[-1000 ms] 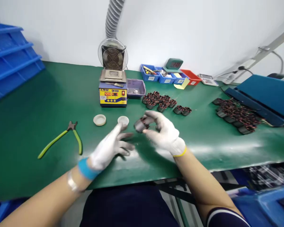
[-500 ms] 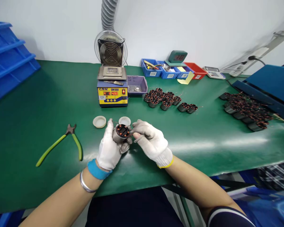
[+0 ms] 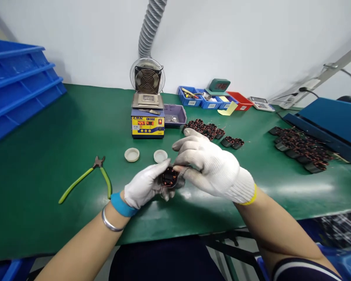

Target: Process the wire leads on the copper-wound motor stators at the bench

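My left hand (image 3: 149, 181), in a white glove with grey fingertips, is closed around a motor stator (image 3: 169, 177). The stator has a black inside with copper windings, and its open end faces up. At its right edge is my gloved right hand (image 3: 209, 164). Its thumb and forefinger are brought together against the rim, while the other fingers arch above; whatever they pinch is hidden. Just beyond the hands lie two shallow white dishes, a left dish (image 3: 132, 155) and a right dish (image 3: 160, 156). Cutting pliers (image 3: 97, 166) with green handles lie spread on the left.
A solder pot unit (image 3: 148, 121) stands at the back beside a purple tray (image 3: 175, 115). Grouped stators (image 3: 228, 141) lie behind my right hand, with a larger stator pile (image 3: 301, 148) farther right. Blue crates (image 3: 20, 86) rise at left; small bins (image 3: 190, 97) line the wall.
Both hands and the stator have moved to the right in view. The stator has turned in my left hand. My right hand has risen, with its fingers lifted higher above the stator.
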`<state>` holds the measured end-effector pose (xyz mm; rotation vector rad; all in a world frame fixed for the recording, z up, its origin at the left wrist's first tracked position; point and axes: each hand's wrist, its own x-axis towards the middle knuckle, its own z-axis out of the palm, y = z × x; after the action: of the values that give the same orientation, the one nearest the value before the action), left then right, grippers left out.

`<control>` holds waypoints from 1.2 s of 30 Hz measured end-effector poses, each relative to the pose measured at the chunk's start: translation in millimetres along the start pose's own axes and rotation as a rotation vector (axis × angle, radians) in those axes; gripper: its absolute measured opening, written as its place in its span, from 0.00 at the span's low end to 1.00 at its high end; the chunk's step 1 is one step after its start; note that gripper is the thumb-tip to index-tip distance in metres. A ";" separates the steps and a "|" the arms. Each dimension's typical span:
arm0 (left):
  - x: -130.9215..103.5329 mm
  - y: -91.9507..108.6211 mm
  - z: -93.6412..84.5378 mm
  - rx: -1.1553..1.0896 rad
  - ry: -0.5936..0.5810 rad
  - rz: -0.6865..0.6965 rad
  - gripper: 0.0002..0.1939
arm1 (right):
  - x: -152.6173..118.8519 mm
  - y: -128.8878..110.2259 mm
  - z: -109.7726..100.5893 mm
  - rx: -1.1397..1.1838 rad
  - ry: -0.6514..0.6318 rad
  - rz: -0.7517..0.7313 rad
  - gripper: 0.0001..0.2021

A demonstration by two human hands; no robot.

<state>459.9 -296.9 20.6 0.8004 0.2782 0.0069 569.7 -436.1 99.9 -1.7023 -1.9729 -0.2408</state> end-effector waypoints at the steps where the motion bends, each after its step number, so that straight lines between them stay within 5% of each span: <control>1: -0.9 2.5 1.2 -0.067 -0.002 0.041 0.14 | 0.3 1.5 -1.5 -0.021 0.011 0.006 0.05; 5: 2.0 14.0 2.5 -0.345 0.171 0.385 0.17 | 5.1 2.6 -5.9 -0.046 0.062 0.010 0.05; 9: 2.0 8.2 1.8 -0.219 -0.095 -0.014 0.18 | 9.2 3.4 -1.2 0.013 0.039 -0.007 0.05; 12: -3.1 -0.3 0.7 -0.057 -0.225 -0.066 0.20 | 2.4 8.2 5.2 0.068 0.063 0.031 0.05; 16: -4.6 -4.8 1.0 -0.016 -0.112 0.096 0.25 | -19.7 9.6 14.3 0.209 0.515 0.223 0.09; 18: -2.5 -7.7 2.0 -0.022 -0.027 0.183 0.30 | -32.0 5.0 24.4 0.210 0.623 0.333 0.11; 21: 0.3 -20.3 0.3 0.030 0.100 0.329 0.30 | -45.3 -5.1 51.5 0.162 0.401 0.499 0.09; 23: -0.1 -33.8 -4.1 0.098 0.156 0.382 0.28 | -48.8 -10.1 72.9 0.167 0.286 0.573 0.22; 28: -3.7 -56.3 -9.0 0.211 0.009 0.348 0.23 | -51.5 -6.0 100.6 0.336 0.363 0.579 0.27; 30: -1.3 -53.5 -4.3 0.229 0.025 0.358 0.22 | -55.3 -1.8 99.7 0.343 0.345 0.546 0.26; 34: 1.3 -35.7 5.9 0.303 0.328 0.414 0.15 | -65.8 1.5 94.5 0.320 0.226 0.596 0.33; 36: -4.1 -24.1 8.6 0.280 0.383 0.506 0.07 | -69.3 1.5 93.1 0.324 0.208 0.645 0.33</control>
<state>455.6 -320.3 10.2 1.1309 0.4372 0.6128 551.7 -453.6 -13.4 -1.8948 -1.1589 0.1258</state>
